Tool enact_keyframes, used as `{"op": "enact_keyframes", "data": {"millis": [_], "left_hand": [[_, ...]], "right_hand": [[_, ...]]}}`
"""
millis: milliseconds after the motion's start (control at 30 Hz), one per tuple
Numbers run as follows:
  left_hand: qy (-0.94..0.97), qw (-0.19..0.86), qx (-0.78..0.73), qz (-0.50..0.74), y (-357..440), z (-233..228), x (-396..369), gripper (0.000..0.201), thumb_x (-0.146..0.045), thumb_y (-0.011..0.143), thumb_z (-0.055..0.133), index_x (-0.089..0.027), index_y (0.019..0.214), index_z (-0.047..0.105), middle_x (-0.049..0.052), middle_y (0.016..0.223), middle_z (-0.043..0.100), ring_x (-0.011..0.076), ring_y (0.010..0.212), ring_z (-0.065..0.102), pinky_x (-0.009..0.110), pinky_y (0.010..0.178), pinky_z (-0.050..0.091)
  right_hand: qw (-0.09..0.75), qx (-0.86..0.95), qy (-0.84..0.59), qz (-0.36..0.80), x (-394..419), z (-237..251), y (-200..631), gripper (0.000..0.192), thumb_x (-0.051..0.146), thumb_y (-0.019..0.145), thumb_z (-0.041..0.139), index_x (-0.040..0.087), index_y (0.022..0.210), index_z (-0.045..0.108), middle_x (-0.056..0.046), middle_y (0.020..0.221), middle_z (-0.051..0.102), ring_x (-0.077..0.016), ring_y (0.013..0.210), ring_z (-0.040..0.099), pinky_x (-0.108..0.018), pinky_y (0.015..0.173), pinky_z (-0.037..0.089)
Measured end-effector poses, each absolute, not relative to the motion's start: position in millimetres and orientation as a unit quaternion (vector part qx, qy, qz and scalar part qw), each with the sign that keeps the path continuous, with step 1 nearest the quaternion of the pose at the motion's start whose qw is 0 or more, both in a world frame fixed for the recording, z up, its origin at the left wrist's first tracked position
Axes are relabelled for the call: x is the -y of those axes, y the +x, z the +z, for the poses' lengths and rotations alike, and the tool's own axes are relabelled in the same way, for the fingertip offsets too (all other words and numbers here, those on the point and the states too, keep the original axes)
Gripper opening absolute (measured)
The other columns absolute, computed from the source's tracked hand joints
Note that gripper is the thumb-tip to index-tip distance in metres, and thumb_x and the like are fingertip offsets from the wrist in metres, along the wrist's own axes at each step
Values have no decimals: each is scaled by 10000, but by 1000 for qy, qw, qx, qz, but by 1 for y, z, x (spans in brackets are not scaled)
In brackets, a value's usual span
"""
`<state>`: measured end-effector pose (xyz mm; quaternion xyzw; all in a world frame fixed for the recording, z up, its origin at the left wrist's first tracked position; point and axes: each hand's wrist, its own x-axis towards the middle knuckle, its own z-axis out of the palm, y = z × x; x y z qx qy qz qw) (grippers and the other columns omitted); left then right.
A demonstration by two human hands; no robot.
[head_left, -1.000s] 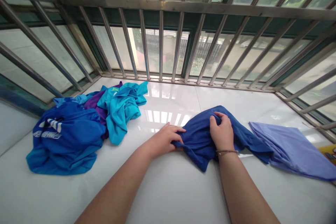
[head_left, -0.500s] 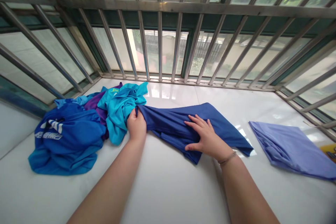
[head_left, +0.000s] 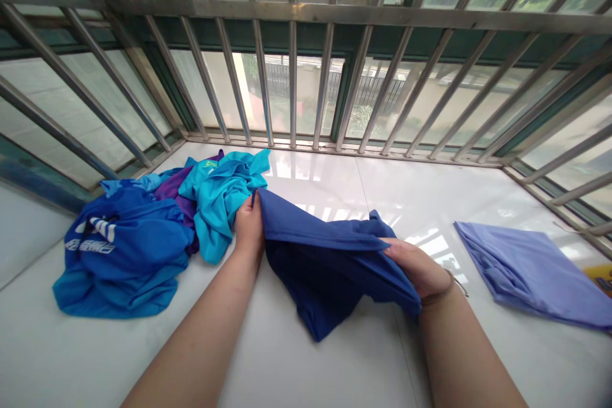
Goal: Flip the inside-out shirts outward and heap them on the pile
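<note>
1. The navy-blue garment of thin, soft cloth [head_left: 313, 271] is to the left of the smooth, flatly folded lavender-blue garment [head_left: 538, 274], apart from it and partly raised between two hands.
2. Its long axis slants: one end, a narrow corner, points away from the wearer and from the lavender-blue garment; the other comes nearer to both. A loose corner droops towards the wearer.
3. The left hand [head_left: 249, 223], at the end farther from the lavender-blue garment, pinches that narrow corner between thumb and fingers.
4. The right hand [head_left: 415, 264], at the end closer to the lavender-blue garment, touches the cloth with one digit along the upper fold; the rest are hidden, so I cannot tell whether it grips. A thin bracelet [head_left: 458, 282] circles the wrist.
5. The upper layer is drawn fairly smooth in a long flap, the underside is in dark shadow, and a small bunch rises on the far side.
6. Well to the left of the lavender-blue garment lie a crumpled turquoise garment [head_left: 217, 204], some purple cloth [head_left: 176, 186] and a rounded bright-blue garment with white print [head_left: 127, 248].
7. A yellow object [head_left: 600, 277], cut off by the view, is just right of the lavender-blue garment.
8. All lie on a glossy white ledge [head_left: 430, 191], its seams and reflections visible; beyond the lavender-blue garment stand metal bars [head_left: 306, 11] and windows, with greenery outside.
</note>
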<state>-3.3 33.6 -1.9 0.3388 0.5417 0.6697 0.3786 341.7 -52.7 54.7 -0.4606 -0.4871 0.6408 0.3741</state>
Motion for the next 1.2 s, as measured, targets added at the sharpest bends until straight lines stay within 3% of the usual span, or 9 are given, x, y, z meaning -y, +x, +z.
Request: {"op": "enact_keyframes", "data": {"millis": [167,333,433,533,733,800,900,1033,1200], "left_hand": [[367,406,-542,638,-1,3,-32,640,-791,818,820,-190,1040,829,93,954,846,327,1047,792,398,954,621],[292,473,-514,653,3,4,-36,532,-662,919,773,-198,1178,745,112,970,853,243,833,808,361,794,633],[275,499,-482,666,5,5,-39,452,-582,936,783,-213,1181,694,132,1100,854,213,854,811,358,825,630],[365,462,-475,654,8,4,-36,491,-620,902,821,-218,1156,700,142,1163,839,243,972,801,378,871,614],[709,326,-448,436,24,0,-18,789,-545,697,1026,-281,1381,736,125,1317,788,362,1258,700,517,1134,510],[763,288,-439,378,27,-2,-16,544,-478,712,1022,-284,1175,814,103,1174,812,361,1151,714,519,1095,519],[752,286,-437,402,26,-3,-19,126,-393,907,843,-276,890,800,73,975,798,309,995,715,462,976,548],[618,274,-486,554,12,0,-24,142,-393,986,733,-264,993,792,58,1053,791,275,1047,722,408,1006,548],[381,204,-555,711,-4,-1,-34,291,-497,1035,674,-247,1179,707,60,1161,763,244,1140,703,381,1102,526]], "right_hand": [[566,309,-483,592,29,45,346,439,535,756,919,263,1060,758,-33,994,821,-290,1087,783,-439,988,657],[719,269,-575,282,4,31,338,929,494,793,864,251,1595,464,-89,1416,687,-249,1444,612,-485,1286,456],[617,454,-629,132,13,32,332,1069,513,847,854,252,1730,310,-142,1658,502,-310,1586,460,-547,1363,318],[464,570,-673,80,24,32,326,929,558,911,781,261,1709,410,-164,1683,443,-386,1612,409,-586,1344,336],[224,614,-752,85,24,26,328,632,498,957,701,232,1531,677,-194,1212,679,-419,1123,735,-590,1010,582],[228,629,-732,127,25,31,331,489,432,938,719,242,1388,754,-150,1138,739,-368,1056,756,-522,977,597],[264,630,-662,310,30,44,328,355,494,928,755,253,1185,800,-87,1120,812,-322,1058,768,-460,979,606],[389,498,-556,539,30,50,319,505,637,893,797,222,1182,785,-72,1096,833,-294,1035,776,-429,938,636],[684,257,-620,286,6,27,342,527,565,708,881,201,1059,731,-22,940,766,-218,906,721,-388,929,632]]}}
